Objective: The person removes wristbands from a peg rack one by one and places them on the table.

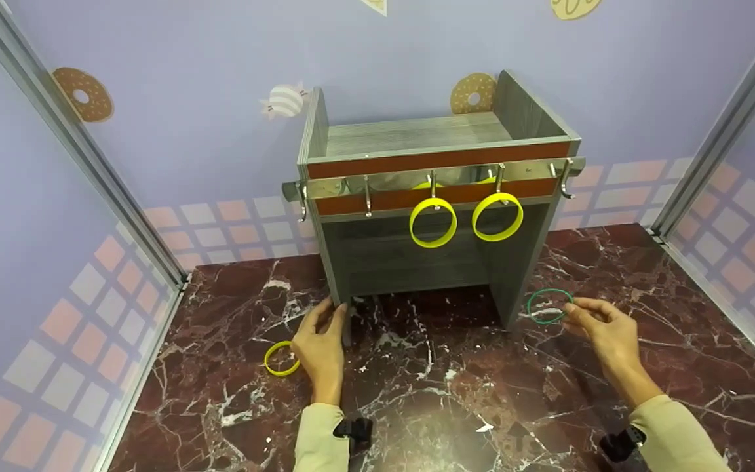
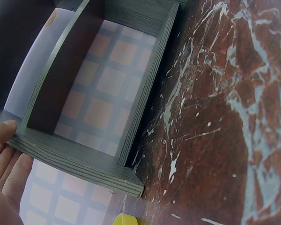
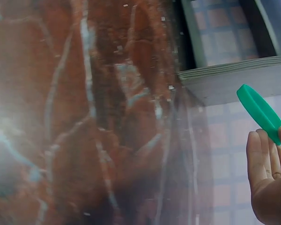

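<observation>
My right hand [image 1: 607, 331] pinches a thin green ring [image 1: 529, 308] by its edge, to the right of a grey wooden shelf unit [image 1: 535, 223]. In the right wrist view the green ring [image 3: 260, 110] stands out past the fingertips, close to the shelf's side panel. My left hand [image 1: 322, 347] grips the front edge of the left side panel [image 2: 79, 161], thumb on one face and fingers on the other. Two yellow rings [image 1: 413, 229] [image 1: 519, 221] hang from hooks on the metal rail across the unit's front. Another yellow ring [image 1: 267, 362] lies beside my left hand.
The metal hook rail [image 1: 331, 188] also carries hooks without rings at the left [image 1: 368, 196] and far right [image 1: 566, 180]. Under everything is a dark red marbled tabletop [image 1: 430, 419]. Patterned purple walls [image 1: 207, 131] enclose the back and sides.
</observation>
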The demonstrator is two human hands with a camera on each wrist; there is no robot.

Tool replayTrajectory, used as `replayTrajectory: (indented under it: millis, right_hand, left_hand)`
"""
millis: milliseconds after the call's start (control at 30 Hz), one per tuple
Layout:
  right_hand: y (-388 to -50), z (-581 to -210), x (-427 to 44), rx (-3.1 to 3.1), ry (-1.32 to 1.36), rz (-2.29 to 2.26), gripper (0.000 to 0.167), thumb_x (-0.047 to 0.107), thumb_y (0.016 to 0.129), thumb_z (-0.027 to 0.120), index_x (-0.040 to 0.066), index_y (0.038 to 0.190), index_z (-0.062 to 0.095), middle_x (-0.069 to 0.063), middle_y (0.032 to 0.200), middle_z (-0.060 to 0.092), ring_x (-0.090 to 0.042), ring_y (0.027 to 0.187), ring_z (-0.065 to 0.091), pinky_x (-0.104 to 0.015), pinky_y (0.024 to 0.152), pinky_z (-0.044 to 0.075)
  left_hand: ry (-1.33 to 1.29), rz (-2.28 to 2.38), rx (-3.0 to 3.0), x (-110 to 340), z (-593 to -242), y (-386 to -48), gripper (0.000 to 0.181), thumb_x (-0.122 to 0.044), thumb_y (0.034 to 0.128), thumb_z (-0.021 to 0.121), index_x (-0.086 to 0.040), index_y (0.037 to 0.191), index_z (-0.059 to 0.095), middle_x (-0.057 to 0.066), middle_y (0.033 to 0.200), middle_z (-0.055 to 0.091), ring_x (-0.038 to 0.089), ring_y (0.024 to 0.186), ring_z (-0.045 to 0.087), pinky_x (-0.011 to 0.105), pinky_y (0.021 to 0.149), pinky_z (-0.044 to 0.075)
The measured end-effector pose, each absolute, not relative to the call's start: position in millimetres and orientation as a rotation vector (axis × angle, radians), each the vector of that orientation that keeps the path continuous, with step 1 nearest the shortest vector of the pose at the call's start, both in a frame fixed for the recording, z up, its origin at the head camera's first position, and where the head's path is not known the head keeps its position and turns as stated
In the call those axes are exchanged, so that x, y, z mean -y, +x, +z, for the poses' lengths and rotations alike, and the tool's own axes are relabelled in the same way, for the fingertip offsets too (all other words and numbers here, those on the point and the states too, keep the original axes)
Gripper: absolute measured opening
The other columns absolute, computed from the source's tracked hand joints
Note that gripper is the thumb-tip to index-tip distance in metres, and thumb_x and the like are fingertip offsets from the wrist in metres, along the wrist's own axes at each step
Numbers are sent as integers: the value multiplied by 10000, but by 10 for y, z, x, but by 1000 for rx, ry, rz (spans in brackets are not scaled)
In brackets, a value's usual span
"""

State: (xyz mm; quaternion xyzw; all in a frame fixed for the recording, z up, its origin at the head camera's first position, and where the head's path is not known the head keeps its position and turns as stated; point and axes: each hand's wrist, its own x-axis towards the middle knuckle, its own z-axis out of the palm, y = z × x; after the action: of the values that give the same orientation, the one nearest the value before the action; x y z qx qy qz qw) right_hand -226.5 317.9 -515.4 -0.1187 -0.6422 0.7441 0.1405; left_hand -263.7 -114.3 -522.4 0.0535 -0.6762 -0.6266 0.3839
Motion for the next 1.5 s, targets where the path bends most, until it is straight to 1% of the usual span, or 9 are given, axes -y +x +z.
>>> replayTrajectory:
  millis: [200,400,567,800,1033,1100,1267,1367,1500]
  right_hand:
    - [-2310,-5296,-3144,1942,-409,2104,265,7,997,735,-115,1222,666,-27,934,790,-173,820,786,-326,826,641]
    - [-2311,-5391,-3123,2047,-397,2051,337,38,1017,722,-170,1264,625,-5,954,789,-156,844,785,-317,833,641]
    - [-2301,-5441,-3107,2071,-401,2040,374,47,1002,749,-185,1265,619,-1,948,790,-128,825,776,-309,818,644]
    - [-2289,-5480,-3136,2135,-394,2020,359,46,1013,734,-192,1257,620,-55,963,794,-145,811,780,-315,813,646]
    - [-2287,-5490,-3145,2268,-429,1918,355,59,1005,750,-169,1256,644,-51,952,790,-112,784,766,-261,770,641]
    - [-2281,-5490,-3148,2318,-432,1862,358,67,1004,754,-159,1263,652,-51,977,790,-95,798,763,-244,760,636]
    - [-2265,-5475,-3173,2446,-419,1628,346,130,998,776,-104,1242,703,-87,1026,789,-66,806,748,-199,712,615]
    - [-2257,-5459,-3187,2492,-401,1487,323,159,994,786,-69,1217,735,-116,1035,789,-54,788,726,-180,678,593]
    - [-2243,-5405,-3186,2510,-378,1376,308,178,990,795,-33,1210,755,-128,1045,789,-25,779,690,-153,665,554]
  left_hand:
    - [136,-1571,1712,1120,-5210,-2631,243,15,832,900,44,1056,812,204,992,783,374,874,776,217,745,624]
    - [131,-1592,1694,1116,-5205,-2629,248,24,822,904,42,1052,812,208,989,781,370,860,777,155,729,594]
    - [127,-1598,1708,1133,-5204,-2627,235,-2,833,906,28,1049,818,187,983,787,357,861,781,161,738,600]
    - [96,-1581,1726,1138,-5210,-2622,231,-13,853,894,23,1067,814,171,983,788,344,867,781,186,747,612]
    - [104,-1629,1709,1143,-5223,-2616,230,-24,855,895,20,1068,817,163,986,789,364,906,772,311,781,644]
    - [106,-1631,1706,1145,-5230,-2620,231,-30,853,898,14,1066,819,161,984,789,353,903,774,319,783,644]
    - [104,-1624,1702,1147,-5236,-2635,229,-36,844,906,-1,1055,825,149,982,791,313,892,779,257,779,631]
    - [104,-1621,1702,1146,-5236,-2640,226,-21,843,903,8,1053,823,153,979,791,320,888,779,208,771,617]
    - [113,-1616,1704,1138,-5231,-2640,229,-1,846,895,23,1060,818,171,983,788,339,883,778,177,753,604]
